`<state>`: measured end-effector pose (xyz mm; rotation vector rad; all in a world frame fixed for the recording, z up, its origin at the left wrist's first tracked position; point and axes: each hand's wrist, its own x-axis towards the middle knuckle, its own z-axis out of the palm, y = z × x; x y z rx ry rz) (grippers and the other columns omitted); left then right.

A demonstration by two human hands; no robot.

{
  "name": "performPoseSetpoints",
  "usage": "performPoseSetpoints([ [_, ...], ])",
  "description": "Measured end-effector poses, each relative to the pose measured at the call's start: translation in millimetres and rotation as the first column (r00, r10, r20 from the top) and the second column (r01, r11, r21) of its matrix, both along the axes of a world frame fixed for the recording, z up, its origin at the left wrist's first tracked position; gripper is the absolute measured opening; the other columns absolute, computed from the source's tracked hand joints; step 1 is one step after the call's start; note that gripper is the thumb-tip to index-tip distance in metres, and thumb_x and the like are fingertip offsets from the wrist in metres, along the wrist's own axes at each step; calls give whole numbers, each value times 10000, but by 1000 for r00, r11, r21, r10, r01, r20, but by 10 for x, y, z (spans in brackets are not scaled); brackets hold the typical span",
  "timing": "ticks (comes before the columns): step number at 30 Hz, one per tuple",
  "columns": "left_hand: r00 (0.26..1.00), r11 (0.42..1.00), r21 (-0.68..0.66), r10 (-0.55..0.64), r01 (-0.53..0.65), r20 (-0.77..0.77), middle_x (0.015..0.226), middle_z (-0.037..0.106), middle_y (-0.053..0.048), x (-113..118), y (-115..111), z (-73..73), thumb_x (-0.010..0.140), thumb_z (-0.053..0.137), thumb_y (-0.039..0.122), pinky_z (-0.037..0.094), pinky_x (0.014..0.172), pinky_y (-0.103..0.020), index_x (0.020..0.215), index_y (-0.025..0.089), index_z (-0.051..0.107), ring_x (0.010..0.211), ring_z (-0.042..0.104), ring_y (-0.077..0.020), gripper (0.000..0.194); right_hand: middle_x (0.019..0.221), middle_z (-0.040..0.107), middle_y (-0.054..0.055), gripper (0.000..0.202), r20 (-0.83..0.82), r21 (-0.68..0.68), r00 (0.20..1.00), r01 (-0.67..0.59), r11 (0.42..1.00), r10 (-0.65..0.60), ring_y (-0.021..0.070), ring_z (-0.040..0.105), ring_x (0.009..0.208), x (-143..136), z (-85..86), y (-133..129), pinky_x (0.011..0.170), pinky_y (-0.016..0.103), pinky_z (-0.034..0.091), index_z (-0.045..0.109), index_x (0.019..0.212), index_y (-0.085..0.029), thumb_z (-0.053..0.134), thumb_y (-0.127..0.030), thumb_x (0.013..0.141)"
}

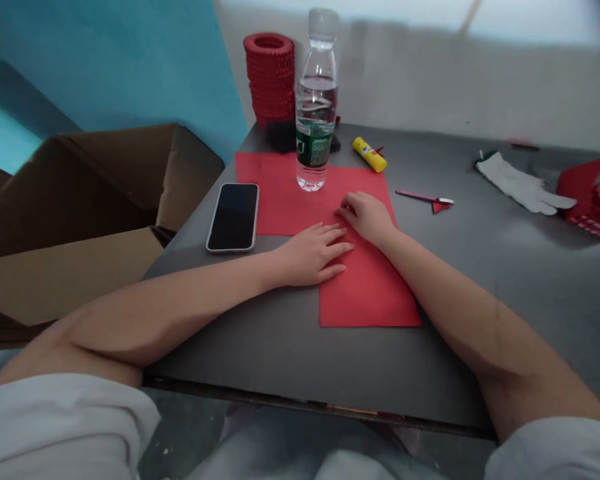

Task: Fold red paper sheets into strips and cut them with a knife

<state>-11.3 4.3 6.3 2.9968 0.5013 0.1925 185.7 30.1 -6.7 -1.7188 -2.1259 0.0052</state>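
Observation:
Red paper (pixel 371 293) lies flat on the grey table, reaching from behind the bottle toward the front edge. My left hand (pixel 316 255) rests on it palm down with the fingers spread. Just behind and to the right, my right hand (pixel 367 215) touches the paper with its fingers curled; whether anything is between the fingertips is too small to tell. A clear water bottle (pixel 316 107) with a green label stands upright on the paper's back part. Left of the paper lies a phone (pixel 234 217) with a dark screen.
A stack of red paper rings (pixel 270 80) stands at the back. Toward the right are a yellow glue stick (pixel 369 155), a pink pen (pixel 420 196), a white glove (pixel 523 183) and red paper pieces (pixel 583 190). An open cardboard box (pixel 75 267) is beside the table's left edge.

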Motion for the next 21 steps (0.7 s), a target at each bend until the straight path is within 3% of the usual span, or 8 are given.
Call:
performPoseSetpoints([
  [5, 1000, 1000, 14, -1, 1, -13, 1426, 375, -170, -2, 1, 2, 948, 356, 437, 224, 1112, -445, 1333, 149, 462, 1342, 324, -273, 492, 846, 628, 71, 174, 28, -6, 1000, -3, 1000, 3, 187, 529, 760, 4, -2, 9, 629, 291, 321, 594, 874, -173, 487, -309, 891],
  [11, 1000, 1000, 27, -15, 14, 19, 1396, 414, -169, -6, 6, -7, 941, 378, 427, 255, 1100, -435, 1312, 142, 482, 1324, 350, -284, 479, 757, 604, 60, 309, 66, -53, 997, -43, 998, 47, 186, 514, 717, 20, 30, 28, 602, 299, 317, 583, 723, -186, 516, -455, 860],
  [21, 1000, 1000, 7, 1, -1, 23, 1405, 406, -165, -3, -6, -1, 937, 390, 417, 220, 1114, -479, 1318, 154, 476, 1341, 325, -287, 470, 740, 595, 60, 318, 51, -63, 998, -36, 997, 39, 189, 516, 728, 38, 7, 36, 609, 305, 326, 603, 711, -192, 498, -445, 872],
])
